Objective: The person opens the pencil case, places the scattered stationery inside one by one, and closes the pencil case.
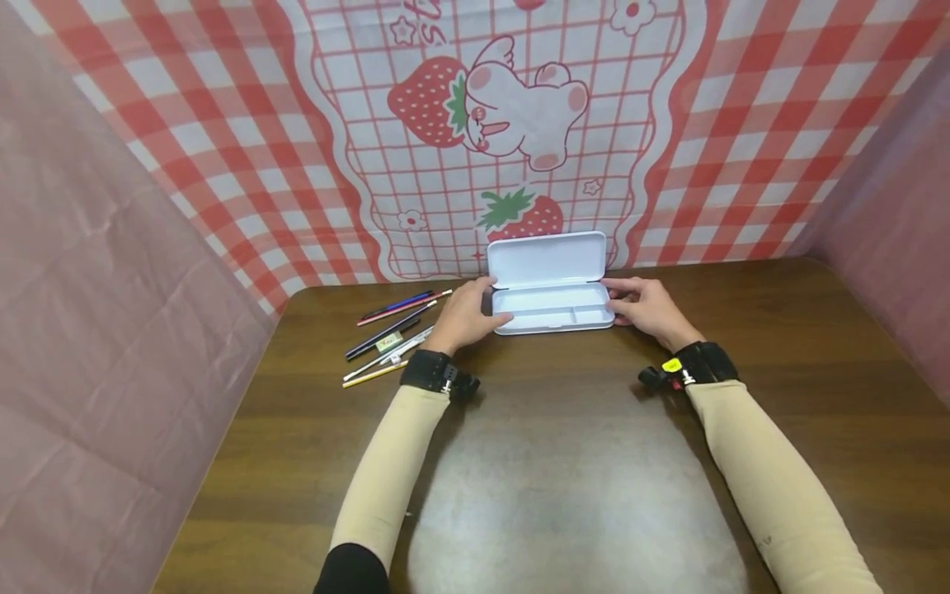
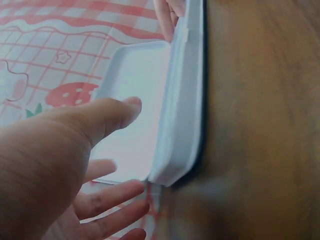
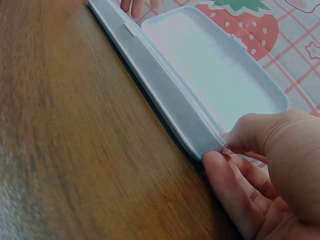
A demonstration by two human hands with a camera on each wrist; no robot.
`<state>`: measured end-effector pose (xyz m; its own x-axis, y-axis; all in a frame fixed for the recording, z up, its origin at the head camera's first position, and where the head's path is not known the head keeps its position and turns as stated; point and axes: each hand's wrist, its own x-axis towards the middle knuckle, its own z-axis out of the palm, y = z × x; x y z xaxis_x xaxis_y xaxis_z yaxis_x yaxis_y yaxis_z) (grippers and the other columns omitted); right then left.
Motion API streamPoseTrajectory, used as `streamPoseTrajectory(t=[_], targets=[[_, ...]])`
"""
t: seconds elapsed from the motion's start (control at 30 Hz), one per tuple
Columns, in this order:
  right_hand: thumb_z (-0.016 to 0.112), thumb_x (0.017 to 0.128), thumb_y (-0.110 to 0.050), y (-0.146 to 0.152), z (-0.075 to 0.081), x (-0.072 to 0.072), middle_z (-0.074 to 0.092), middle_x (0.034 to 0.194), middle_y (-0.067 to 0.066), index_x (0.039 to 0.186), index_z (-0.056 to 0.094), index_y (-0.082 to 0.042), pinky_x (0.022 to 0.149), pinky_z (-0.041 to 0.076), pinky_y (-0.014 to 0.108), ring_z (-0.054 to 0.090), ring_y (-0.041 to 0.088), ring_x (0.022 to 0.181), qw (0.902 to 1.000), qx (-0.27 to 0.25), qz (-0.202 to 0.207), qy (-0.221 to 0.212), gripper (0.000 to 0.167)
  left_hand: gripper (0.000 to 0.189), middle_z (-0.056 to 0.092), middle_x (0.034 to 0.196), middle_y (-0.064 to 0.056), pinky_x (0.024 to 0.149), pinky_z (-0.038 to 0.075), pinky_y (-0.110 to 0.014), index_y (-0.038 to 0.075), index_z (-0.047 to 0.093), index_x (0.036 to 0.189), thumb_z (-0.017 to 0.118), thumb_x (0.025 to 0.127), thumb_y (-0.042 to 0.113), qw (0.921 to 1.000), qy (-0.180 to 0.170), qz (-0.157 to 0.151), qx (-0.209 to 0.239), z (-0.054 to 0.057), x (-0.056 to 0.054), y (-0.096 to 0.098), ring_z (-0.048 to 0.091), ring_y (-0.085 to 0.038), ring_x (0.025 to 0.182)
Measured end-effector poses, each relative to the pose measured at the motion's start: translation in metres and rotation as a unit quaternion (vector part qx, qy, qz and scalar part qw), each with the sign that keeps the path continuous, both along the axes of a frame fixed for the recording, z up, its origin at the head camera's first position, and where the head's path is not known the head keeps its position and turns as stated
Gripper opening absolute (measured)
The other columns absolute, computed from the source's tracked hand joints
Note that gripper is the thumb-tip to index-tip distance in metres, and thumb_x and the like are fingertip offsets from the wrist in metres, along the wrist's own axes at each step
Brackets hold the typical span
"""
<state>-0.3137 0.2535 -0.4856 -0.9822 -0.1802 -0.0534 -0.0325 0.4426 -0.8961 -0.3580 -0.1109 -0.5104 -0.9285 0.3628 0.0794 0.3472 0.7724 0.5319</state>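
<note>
A white pencil case (image 1: 549,262) lies at the back of the table with its lid raised against the cloth. Its tray has a long compartment behind and two smaller ones in front, all bare. My left hand (image 1: 462,318) is at the case's left end, fingers spread; in the left wrist view its thumb (image 2: 117,114) reaches over the case. At the opposite end, my right hand (image 1: 649,309) pinches the tray's corner between thumb and finger, seen closely in the right wrist view.
Left of the case lie several pens and pencils, among them a black pen (image 1: 369,341) and a yellow pencil (image 1: 371,377), with a small eraser (image 1: 388,341). My left hand and wrist hide some ends. A checked strawberry cloth (image 1: 245,148) hangs behind the wooden table (image 1: 557,462).
</note>
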Motion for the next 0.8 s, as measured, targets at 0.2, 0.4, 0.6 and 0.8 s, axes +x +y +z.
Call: streamPoseTrajectory(t=[0.2,0.4,0.6,0.8], targets=[[0.068,0.109,-0.003,-0.001,0.0,-0.001,0.055,0.139,0.026,0.16,0.057,0.004,0.074,0.061,0.012,0.059,-0.004,0.084,1.0,-0.004,-0.004,-0.003,0.052,0.056,0.073,0.148,-0.01,0.125,0.05,-0.05,0.014,0.07,0.149,0.08,0.104,0.046,0.9984,0.025,-0.032,0.04,0.045,0.024,-0.007,0.065,-0.029,0.142],[0.069,0.108,-0.002,-0.003,0.001,0.001,0.055,0.136,0.027,0.159,0.058,0.006,0.073,0.061,0.012,0.059,-0.003,0.083,1.0,-0.006,-0.008,-0.001,0.052,0.042,0.073,0.147,-0.013,0.128,0.048,-0.051,0.01,0.072,0.145,0.077,0.107,0.029,0.996,0.057,-0.057,0.038,0.083,0.059,-0.005,0.064,-0.031,0.144],[0.069,0.108,-0.002,-0.003,0.001,0.003,0.056,0.135,0.025,0.159,0.058,0.006,0.074,0.062,0.013,0.059,-0.003,0.084,1.0,-0.004,-0.005,0.001,0.052,0.04,0.074,0.144,-0.013,0.125,0.05,-0.052,0.01,0.073,0.143,0.078,0.107,0.026,0.9943,0.072,-0.073,0.03,0.082,0.066,-0.008,0.066,-0.031,0.141],[0.068,0.109,-0.002,-0.001,0.001,0.002,0.055,0.137,0.026,0.159,0.058,0.005,0.074,0.062,0.013,0.059,-0.003,0.084,1.0,0.001,-0.002,0.003,0.052,0.04,0.073,0.145,-0.011,0.127,0.05,-0.053,0.012,0.073,0.144,0.078,0.106,0.024,0.9942,0.078,-0.068,0.03,0.083,0.067,-0.014,0.065,-0.032,0.144]])
